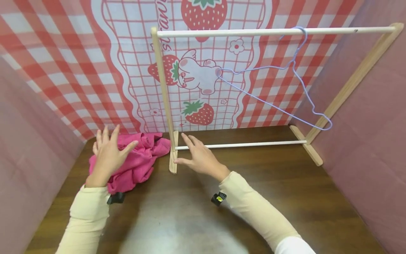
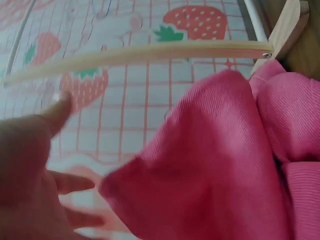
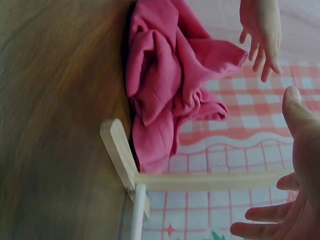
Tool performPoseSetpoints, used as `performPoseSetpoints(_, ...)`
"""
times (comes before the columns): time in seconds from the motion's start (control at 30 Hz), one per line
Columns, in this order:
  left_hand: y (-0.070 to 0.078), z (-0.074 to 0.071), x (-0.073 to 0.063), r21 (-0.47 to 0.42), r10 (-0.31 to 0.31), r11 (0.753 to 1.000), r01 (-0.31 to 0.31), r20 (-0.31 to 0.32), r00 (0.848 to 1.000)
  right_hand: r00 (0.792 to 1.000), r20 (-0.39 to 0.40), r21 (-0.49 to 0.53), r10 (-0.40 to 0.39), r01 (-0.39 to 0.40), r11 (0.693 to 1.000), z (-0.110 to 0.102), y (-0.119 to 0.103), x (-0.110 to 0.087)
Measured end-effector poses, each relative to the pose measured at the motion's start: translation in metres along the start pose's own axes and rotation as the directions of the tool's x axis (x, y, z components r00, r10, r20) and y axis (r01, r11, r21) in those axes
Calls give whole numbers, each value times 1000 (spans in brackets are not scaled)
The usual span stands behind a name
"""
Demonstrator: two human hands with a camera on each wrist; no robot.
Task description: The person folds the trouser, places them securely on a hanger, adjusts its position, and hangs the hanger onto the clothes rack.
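A crumpled pink cloth garment (image 1: 139,165) lies in a heap on the wooden table, left of the rack's near post. Over it is my left hand (image 1: 109,153), fingers spread and holding nothing; in the left wrist view a fold of the garment (image 2: 200,160) rises close beside the fingers. My right hand (image 1: 201,155) is also spread and holds nothing, just right of the rack's left foot (image 1: 173,165). From the right wrist view, both the garment (image 3: 160,70) and my left hand (image 3: 262,35) appear beyond my right thumb.
A wooden clothes rack (image 1: 222,33) stands at the back right, with a white lower bar (image 1: 253,145). On its top rail hangs a bare lilac hanger (image 1: 269,104). Behind is a strawberry-print checked cloth (image 1: 127,70); pink panels (image 1: 374,123) close off both sides.
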State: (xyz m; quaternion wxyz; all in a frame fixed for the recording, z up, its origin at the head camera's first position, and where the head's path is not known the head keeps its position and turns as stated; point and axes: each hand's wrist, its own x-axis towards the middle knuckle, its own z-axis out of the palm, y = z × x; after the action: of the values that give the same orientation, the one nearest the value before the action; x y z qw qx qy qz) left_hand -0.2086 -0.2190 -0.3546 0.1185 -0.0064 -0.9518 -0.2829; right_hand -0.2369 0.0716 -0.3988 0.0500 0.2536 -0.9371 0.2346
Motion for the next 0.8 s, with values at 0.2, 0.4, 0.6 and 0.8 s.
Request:
performPoseSetpoints(0.2, -25, -7, 4, -153, -20, 988, 33, 87, 996, 999, 9, 24, -38, 38, 999, 11, -13, 8)
performPoseSetpoints(0.4, -43, -16, 5, -229, -43, 970, 77, 150, 988, 995, 15, 22, -94, 93, 995, 19, -23, 16)
performPoseSetpoints(0.6, -69, -22, 7, -306, -47, 946, 103, 186, 981, 990, 61, 71, -124, 120, 990, 25, -30, 24)
performPoseSetpoints(0.8, -95, -16, 6, -331, -77, 929, 164, 260, 962, 983, 134, 147, -122, 102, 984, 35, -35, 33)
